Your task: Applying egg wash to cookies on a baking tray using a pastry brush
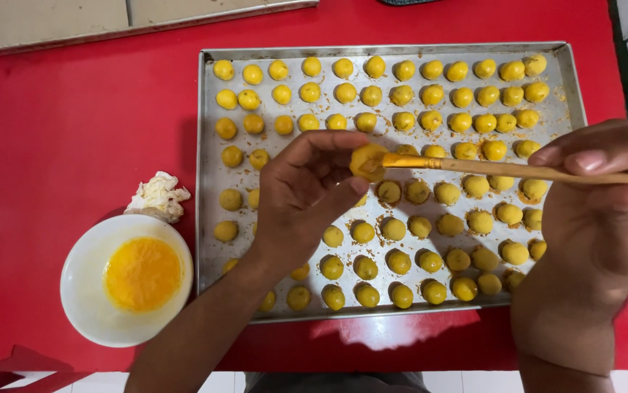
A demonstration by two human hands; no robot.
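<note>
While brushed, dough ball (367,161) in left hand (303,196)

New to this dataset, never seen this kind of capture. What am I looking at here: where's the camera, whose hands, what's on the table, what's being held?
There is no machine here: one camera sits on a person's head and looks straight down at their own two bare hands, so the single picture is a top-down view.

The surface is a red table. On it lies a metal baking tray filled with rows of small yellow dough balls. Left of the tray stands a white bowl of beaten yellow egg, with a crumpled white tissue just above it.

The left hand pinches one dough piece above the tray. The right hand holds a thin wooden brush, its tip touching that piece.
</note>
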